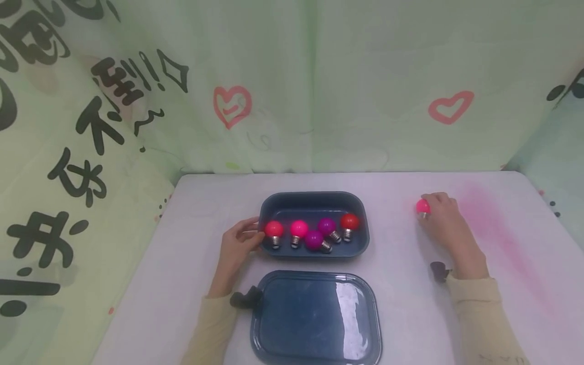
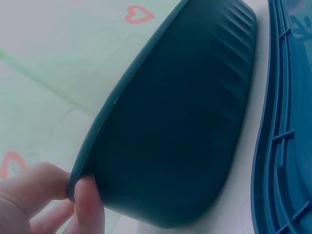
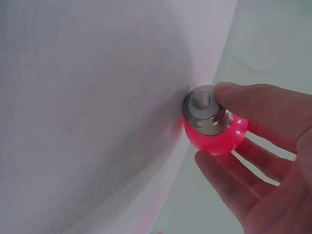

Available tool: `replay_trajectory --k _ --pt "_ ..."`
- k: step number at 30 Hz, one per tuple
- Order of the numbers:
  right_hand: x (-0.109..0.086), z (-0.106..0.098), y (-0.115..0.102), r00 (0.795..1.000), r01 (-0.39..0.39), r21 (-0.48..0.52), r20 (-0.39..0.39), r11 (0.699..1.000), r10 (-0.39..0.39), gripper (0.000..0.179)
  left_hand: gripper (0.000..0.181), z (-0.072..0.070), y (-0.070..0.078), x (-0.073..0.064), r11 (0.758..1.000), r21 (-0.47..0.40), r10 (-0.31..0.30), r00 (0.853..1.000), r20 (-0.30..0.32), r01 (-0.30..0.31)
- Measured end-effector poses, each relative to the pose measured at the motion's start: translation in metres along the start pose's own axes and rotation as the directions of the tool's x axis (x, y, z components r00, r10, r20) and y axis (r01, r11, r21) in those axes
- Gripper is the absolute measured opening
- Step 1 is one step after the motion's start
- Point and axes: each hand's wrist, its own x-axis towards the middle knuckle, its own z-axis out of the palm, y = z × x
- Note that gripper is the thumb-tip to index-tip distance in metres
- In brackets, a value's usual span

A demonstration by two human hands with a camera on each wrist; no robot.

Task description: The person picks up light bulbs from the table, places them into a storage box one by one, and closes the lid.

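My left hand (image 1: 238, 242) pinches the left rim of a dark blue rectangular container (image 1: 315, 200); in the left wrist view, its fingers (image 2: 89, 204) are at the container's rim. Inside lie several small round light bulbs with silver screw bases: a red-pink bulb (image 1: 274, 228), a hot pink bulb (image 1: 298, 228), two purple bulbs, one a purple bulb (image 1: 314, 240), and a red bulb (image 1: 349, 221). Well to the right, my right hand (image 1: 441, 219) holds a pink light bulb (image 3: 214, 141) between thumb and fingers. Its metal base faces the right wrist camera, close to the white table.
A blue lid (image 1: 301, 317) lies flat on the white table (image 1: 406, 314), just in front of the container. Curtains with red hearts and black lettering stand behind and beside the table. A pink stain (image 1: 497, 223) marks the cloth right of my right hand.
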Motion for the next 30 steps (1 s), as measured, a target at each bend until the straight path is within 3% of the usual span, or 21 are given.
replay_trajectory --k 12,25,30 --pt "-0.002 -0.012 -0.008 0.997 -0.03 0.062 0.079 0.998 0.025 0.053 0.041 -0.003 0.0 -0.002 1.0 0.005 0.021 1.0 -0.008 -0.021" --pt "-0.001 -0.013 -0.004 1.0 0.014 0.1 0.0 0.995 -0.014 0.043 0.043 0.0 0.001 0.001 1.0 0.015 0.002 1.0 0.001 -0.002" --pt "-0.001 -0.013 -0.009 0.998 0.001 0.134 0.059 0.991 -0.009 0.042 0.043 0.0 0.002 0.0 1.0 -0.003 0.006 1.0 -0.002 -0.006"
